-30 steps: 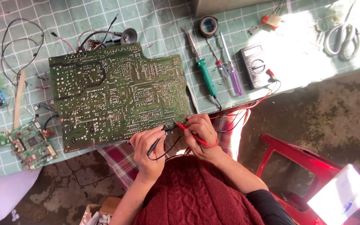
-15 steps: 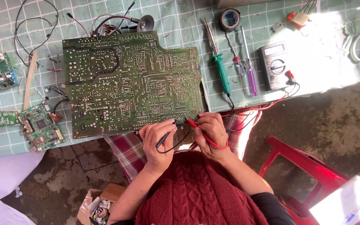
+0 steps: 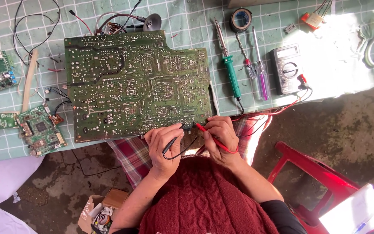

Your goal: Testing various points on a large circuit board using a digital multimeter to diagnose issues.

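Left hand (image 3: 163,145) fingers closed on black probe (image 3: 172,141); right hand (image 3: 219,138) fingers closed on red probe (image 3: 208,134); both tips on large green circuit board (image 3: 135,84) edge.

Big circuit board (image 3: 135,84): hard green, shiny silver solder dots. Surface (image 3: 187,21): soft checked cloth, matt. Soldering iron (image 3: 229,65): metal tip, smooth green plastic handle. Meter (image 3: 287,68): dull grey plastic. Sweater (image 3: 208,199): thick red knit wool. Floor (image 3: 347,125): rough concrete.
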